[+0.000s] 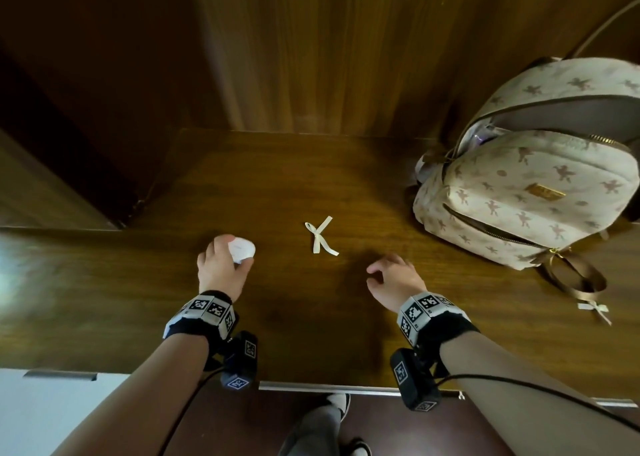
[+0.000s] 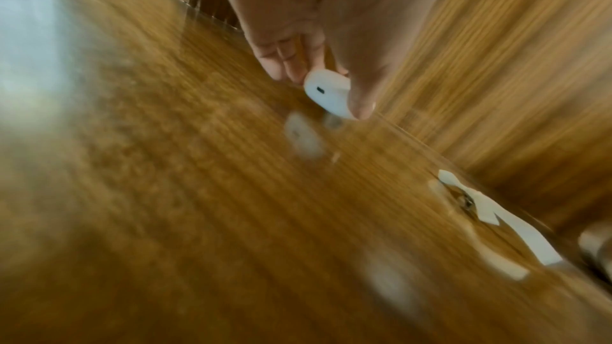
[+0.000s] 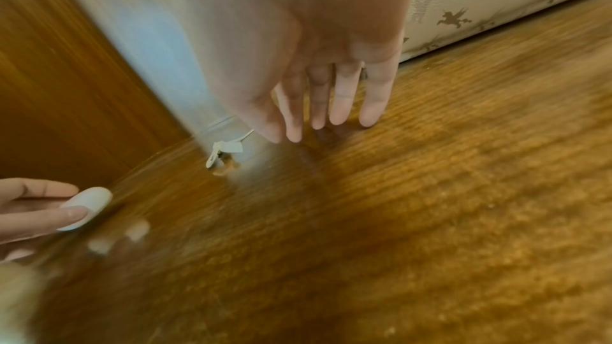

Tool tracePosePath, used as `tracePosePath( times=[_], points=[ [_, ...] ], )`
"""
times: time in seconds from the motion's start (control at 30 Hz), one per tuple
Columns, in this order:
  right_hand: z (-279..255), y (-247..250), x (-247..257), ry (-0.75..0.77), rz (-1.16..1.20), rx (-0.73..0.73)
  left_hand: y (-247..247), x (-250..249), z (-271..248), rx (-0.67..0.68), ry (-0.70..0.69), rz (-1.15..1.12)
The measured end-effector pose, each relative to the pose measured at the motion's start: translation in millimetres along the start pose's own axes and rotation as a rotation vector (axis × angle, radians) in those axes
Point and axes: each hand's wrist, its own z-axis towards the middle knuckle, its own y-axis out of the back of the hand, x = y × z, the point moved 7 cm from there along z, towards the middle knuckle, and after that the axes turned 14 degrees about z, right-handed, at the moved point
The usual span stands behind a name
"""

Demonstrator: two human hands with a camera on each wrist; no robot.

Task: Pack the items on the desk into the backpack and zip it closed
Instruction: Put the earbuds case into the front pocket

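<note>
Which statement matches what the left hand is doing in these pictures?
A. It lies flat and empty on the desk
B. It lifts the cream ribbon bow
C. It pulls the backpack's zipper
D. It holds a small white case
D: the left hand has its fingers and thumb curled round the small white case just above the desk, while the cream ribbon bow lies untouched and the backpack stands far to the right.
</note>
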Motion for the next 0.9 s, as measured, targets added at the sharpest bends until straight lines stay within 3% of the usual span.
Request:
tracePosePath(
  times=[0.17, 0.5, 0.63, 0.73, 0.9],
  points=[
    [0.5, 4.3, -1.1, 0.043, 0.121, 0.025, 13.1, -55.1, -13.5, -0.044, -0.179, -0.107],
    [-23.8, 59.4, 20.5, 0.233, 0.490, -0.105, 2.8, -193.1, -47.8, 0.006, -0.614, -0.135],
    [-34.1, 85.8, -2.1, 0.252, 0.510, -0.250, -8.6, -244.9, -65.2, 0.068, -0.735, -0.151],
    [-41.1, 106.6, -27.3, 0.235, 0.505, -0.400, -17.2, -278.4, -74.7, 0.055, -0.847, -0.146],
    [-54.9, 131.0, -64.6, 0.230, 0.514, -0.523, -30.1, -323.8, -84.4, 0.035, -0.997, -0.111]
  ],
)
